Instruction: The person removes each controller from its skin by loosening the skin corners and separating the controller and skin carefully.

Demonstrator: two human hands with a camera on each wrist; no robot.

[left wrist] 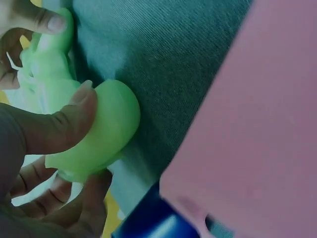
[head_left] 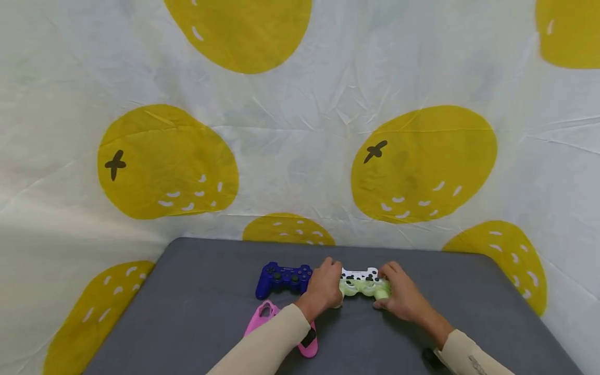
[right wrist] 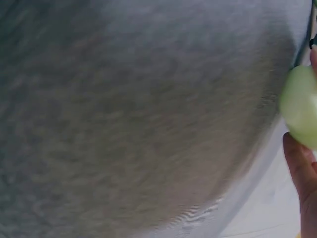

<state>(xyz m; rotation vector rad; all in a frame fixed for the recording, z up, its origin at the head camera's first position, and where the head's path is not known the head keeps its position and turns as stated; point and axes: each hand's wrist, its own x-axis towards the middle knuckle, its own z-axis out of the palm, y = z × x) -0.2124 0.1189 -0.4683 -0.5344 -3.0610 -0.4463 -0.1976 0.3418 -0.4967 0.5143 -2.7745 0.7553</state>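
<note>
A white game controller with black spots point(head_left: 360, 274) is partly covered by a light green, soft-looking cover point(head_left: 362, 287). My left hand point(head_left: 323, 286) grips the covered left handle, its thumb pressing on the green cover point(left wrist: 111, 124) in the left wrist view, with fingers curled beneath. On the other handle, my right hand point(head_left: 402, 296) holds with thumb and fingers. Only the rounded green end of the cover point(right wrist: 299, 101) and part of that hand appear in the right wrist view. The palms hide both handles in part.
A dark blue game controller point(head_left: 276, 278) lies left of my left hand. In front of it is a pink item with cut-outs point(head_left: 255, 319), partly behind my left sleeve. A small black object point(head_left: 430, 358) sits by my right sleeve on the grey table point(head_left: 197, 302). Patterned cloth point(head_left: 300, 172) hangs behind.
</note>
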